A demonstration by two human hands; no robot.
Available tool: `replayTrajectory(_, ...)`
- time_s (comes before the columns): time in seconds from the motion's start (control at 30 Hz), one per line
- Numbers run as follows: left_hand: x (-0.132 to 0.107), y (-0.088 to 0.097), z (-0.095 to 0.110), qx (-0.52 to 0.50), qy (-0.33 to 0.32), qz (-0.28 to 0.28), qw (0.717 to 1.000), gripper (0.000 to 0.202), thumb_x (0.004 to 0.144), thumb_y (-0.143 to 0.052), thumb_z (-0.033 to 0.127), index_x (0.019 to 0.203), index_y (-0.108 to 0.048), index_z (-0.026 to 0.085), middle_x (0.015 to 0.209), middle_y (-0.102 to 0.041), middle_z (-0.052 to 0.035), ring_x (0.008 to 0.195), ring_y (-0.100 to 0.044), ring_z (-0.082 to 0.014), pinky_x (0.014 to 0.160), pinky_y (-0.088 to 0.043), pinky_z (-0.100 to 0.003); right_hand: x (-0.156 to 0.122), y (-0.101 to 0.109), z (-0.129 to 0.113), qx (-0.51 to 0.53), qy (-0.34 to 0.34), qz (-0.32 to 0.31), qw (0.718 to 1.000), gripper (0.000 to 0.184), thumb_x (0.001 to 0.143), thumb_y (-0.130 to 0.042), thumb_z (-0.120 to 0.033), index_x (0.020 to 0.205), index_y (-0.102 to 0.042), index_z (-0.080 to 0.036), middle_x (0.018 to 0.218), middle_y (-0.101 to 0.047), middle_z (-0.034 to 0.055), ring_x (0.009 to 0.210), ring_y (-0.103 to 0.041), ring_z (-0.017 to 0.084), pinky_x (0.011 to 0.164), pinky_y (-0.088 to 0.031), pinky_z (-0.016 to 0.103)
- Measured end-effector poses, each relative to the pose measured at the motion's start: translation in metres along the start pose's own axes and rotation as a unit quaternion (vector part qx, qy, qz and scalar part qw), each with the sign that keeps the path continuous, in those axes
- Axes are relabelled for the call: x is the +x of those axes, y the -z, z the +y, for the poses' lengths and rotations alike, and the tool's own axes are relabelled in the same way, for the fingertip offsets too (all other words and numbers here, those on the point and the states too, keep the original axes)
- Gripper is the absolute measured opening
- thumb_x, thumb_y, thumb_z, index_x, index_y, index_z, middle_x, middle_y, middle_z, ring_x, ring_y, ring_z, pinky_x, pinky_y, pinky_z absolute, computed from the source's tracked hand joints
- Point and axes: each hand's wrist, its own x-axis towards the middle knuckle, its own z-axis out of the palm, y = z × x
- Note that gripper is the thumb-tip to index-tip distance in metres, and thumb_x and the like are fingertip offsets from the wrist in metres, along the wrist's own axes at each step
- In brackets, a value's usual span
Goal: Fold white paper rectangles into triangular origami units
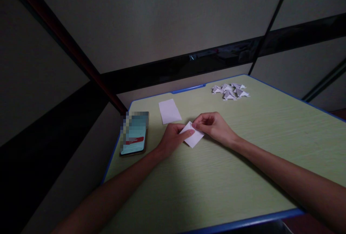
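Observation:
A small white folded paper [192, 141], turned like a diamond, is held between my two hands just above the table. My left hand [173, 135] grips its left side, the thumb lying across the top face and the fingers behind. At the upper right edge, my right hand [212, 124] pinches the paper near its top corner, where a fold line shows. The fingertips behind the paper are hidden. Beyond my left hand, a flat white sheet [169, 111] lies on the table.
The green table [243, 169] has a blue rim. A phone [136, 133] with a lit screen, partly pixelated, lies near the left edge. Several folded paper figures [229, 95] sit in a cluster at the back right. A panelled wall [167, 21] stands behind the table.

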Motion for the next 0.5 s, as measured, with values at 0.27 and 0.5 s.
replayTrajectory(0.27,0.0003,0.0000,0.0002,-0.023,-0.002,0.006,1.000,0.023,0.063,-0.058,0.030,0.051,-0.057,0.011,0.045,-0.047,0.0033,0.044,-0.037,-0.0057,0.042,-0.026,-0.018,-0.0001,-0.0017,0.0003,0.007,-0.006,0.010,1.000,0.011,0.057,-0.060,-0.021,0.058,-0.054,-0.011,0.049,-0.051,-0.0020,0.043,-0.041,0.005,0.041,-0.030,0.019)
replayTrajectory(0.5,0.0008,0.0009,-0.0042,0.000,-0.020,0.019,1.000,0.025,0.065,-0.057,0.031,0.050,-0.055,0.011,0.045,-0.044,0.0040,0.044,-0.036,-0.0057,0.043,-0.025,-0.019,0.0021,-0.0014,0.0019,0.020,0.006,-0.011,1.000,0.018,0.057,-0.063,-0.024,0.060,-0.050,-0.012,0.049,-0.047,-0.0041,0.044,-0.037,0.004,0.042,-0.027,0.019)
